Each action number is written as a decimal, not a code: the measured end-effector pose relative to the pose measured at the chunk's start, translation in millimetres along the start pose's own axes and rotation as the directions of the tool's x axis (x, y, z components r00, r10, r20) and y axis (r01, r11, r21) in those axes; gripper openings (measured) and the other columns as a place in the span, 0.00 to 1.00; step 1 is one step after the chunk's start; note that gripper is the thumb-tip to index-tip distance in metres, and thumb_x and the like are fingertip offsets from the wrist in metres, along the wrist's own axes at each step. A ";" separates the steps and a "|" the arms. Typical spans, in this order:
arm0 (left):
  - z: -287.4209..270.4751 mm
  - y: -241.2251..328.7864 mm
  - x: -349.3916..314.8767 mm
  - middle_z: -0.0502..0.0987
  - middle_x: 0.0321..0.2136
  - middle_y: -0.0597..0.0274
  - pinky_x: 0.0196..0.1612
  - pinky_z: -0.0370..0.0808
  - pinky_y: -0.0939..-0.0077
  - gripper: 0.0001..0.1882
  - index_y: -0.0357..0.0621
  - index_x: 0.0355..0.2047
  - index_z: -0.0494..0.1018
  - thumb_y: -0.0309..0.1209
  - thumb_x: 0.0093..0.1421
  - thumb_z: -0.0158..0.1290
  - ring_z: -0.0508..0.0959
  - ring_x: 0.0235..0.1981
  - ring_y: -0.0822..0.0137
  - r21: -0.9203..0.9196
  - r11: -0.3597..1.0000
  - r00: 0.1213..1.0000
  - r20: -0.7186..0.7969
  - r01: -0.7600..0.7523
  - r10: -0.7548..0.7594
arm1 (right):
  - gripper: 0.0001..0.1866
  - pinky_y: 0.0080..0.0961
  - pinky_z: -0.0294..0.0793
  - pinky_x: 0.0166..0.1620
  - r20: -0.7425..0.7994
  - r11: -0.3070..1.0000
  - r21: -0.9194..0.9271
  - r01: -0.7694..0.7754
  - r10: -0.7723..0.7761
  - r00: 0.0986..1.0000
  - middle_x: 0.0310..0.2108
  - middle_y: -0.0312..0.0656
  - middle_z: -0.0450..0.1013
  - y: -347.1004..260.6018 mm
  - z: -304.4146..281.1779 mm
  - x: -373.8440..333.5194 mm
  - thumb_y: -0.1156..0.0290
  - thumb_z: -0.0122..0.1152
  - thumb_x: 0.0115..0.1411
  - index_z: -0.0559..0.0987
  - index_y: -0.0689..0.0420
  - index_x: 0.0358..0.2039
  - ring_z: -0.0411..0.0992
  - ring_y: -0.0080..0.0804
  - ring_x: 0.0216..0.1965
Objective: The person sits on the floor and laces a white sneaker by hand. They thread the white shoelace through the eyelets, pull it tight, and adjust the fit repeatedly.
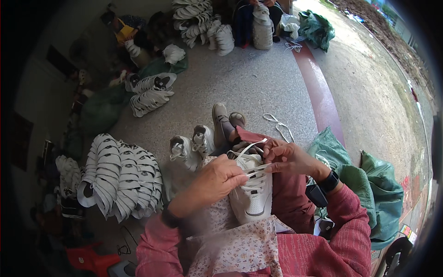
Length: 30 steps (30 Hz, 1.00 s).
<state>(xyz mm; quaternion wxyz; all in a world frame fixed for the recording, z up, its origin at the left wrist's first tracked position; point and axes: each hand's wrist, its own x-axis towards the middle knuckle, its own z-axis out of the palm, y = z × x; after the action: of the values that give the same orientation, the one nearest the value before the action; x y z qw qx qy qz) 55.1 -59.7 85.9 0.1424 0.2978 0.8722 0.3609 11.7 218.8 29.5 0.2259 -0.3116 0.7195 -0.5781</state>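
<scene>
A white sneaker (254, 201) rests on my lap over a flowered apron (240, 247), its toe toward me. White shoelace (254, 176) crosses its tongue in several rows. My left hand (220, 174) is closed at the left side of the lacing, fingers pinched on the lace. On the other side my right hand (282, 158) pinches the lace between thumb and finger, with the other fingers curled. A loose lace end stands up between the hands. Two finished-looking white sneakers (191, 147) stand on the floor beyond my left hand.
Nested stacks of white shoe uppers (121, 177) stand at the left, with more stacks (150, 92) farther off. Green sacks (364, 184) lie at my right. A loose lace (279, 123) lies on the speckled floor. A person (127, 32) sits far left, and another person's hands show at the top.
</scene>
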 end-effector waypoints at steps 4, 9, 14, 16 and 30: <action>-12.5 -15.9 7.1 0.77 0.31 0.69 0.48 0.67 0.71 0.09 0.46 0.29 0.81 0.36 0.62 0.60 0.71 0.39 0.68 -0.077 0.995 0.998 -0.021 -0.056 0.054 | 0.12 0.24 0.69 0.43 -0.017 0.992 -0.122 0.017 -0.019 1.000 0.39 0.35 0.71 -7.9 2.1 1.7 0.63 0.72 0.57 0.82 0.57 0.33 0.69 0.26 0.44; -22.8 -34.8 -1.2 0.79 0.32 0.71 0.49 0.66 0.73 0.07 0.46 0.30 0.82 0.35 0.62 0.61 0.71 0.39 0.69 -0.197 0.980 0.996 0.086 0.014 0.003 | 0.09 0.32 0.73 0.34 -0.116 0.811 -0.578 0.087 -0.187 0.975 0.36 0.40 0.72 -7.8 15.2 -9.3 0.68 0.70 0.55 0.79 0.58 0.27 0.73 0.37 0.31; -13.5 -34.6 -10.0 0.79 0.30 0.70 0.49 0.66 0.76 0.06 0.45 0.33 0.83 0.33 0.62 0.61 0.71 0.40 0.72 -0.222 0.964 0.989 0.002 0.144 -0.147 | 0.12 0.33 0.75 0.38 -0.344 0.811 -0.571 -0.125 -0.098 0.934 0.39 0.44 0.73 -14.0 26.0 -15.3 0.65 0.69 0.57 0.79 0.58 0.37 0.76 0.40 0.33; -7.6 -30.1 -12.3 0.79 0.29 0.70 0.49 0.65 0.77 0.06 0.45 0.33 0.83 0.32 0.62 0.60 0.71 0.40 0.73 -0.227 0.967 0.981 -0.129 0.113 -0.144 | 0.17 0.34 0.74 0.40 -0.416 0.924 -0.298 -0.240 0.100 0.904 0.40 0.45 0.71 -15.4 24.7 -19.3 0.62 0.66 0.61 0.77 0.58 0.45 0.75 0.41 0.36; 58.6 -87.4 -224.8 0.68 0.56 0.40 0.64 0.60 0.55 0.25 0.44 0.52 0.75 0.42 0.57 0.63 0.65 0.60 0.42 0.010 0.752 0.537 -0.706 0.659 -0.462 | 0.28 0.45 0.51 0.70 -0.303 0.745 -0.665 -0.043 -0.217 0.928 0.66 0.48 0.61 30.3 99.6 -135.1 0.67 0.63 0.60 0.71 0.57 0.61 0.54 0.49 0.70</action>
<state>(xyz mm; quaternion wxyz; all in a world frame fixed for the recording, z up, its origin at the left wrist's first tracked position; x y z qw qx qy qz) 221.7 -216.8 -9.9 -0.1119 -0.1335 0.9521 0.2511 169.3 250.0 -27.6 -0.0628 -0.2932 0.8902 -0.3429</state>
